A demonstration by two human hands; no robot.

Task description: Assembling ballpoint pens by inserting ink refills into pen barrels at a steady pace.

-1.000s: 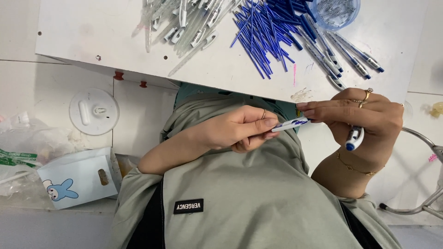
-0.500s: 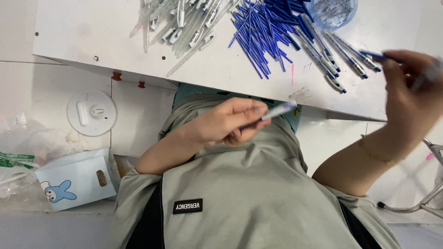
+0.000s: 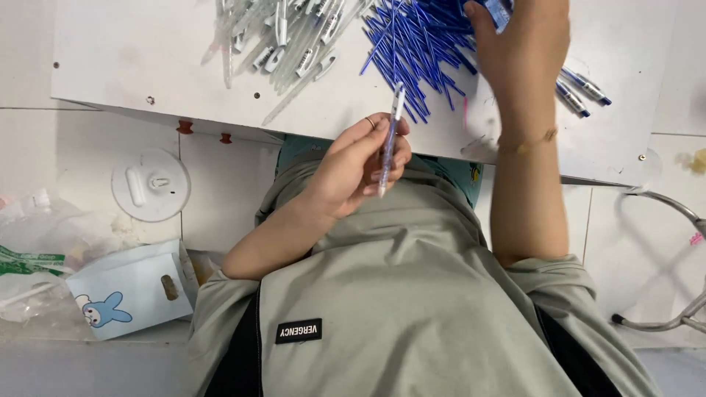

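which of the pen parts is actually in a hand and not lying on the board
The clear pen barrel pinched upright in the left hand; the blue refills and other clear barrels lie in piles.

The left hand [image 3: 353,165] holds a clear pen barrel [image 3: 390,136] in its fingers, just below the picture's centre. At one o'clock the right hand [image 3: 518,51] reaches over the pile of blue refills [image 3: 415,44] on the white board [image 3: 147,66]. Clear barrels [image 3: 287,37] lie at eleven o'clock.

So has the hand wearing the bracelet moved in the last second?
Yes. The right hand went from in front of the chest, beside the left hand, up and away over the white board to the heap of blue refills.
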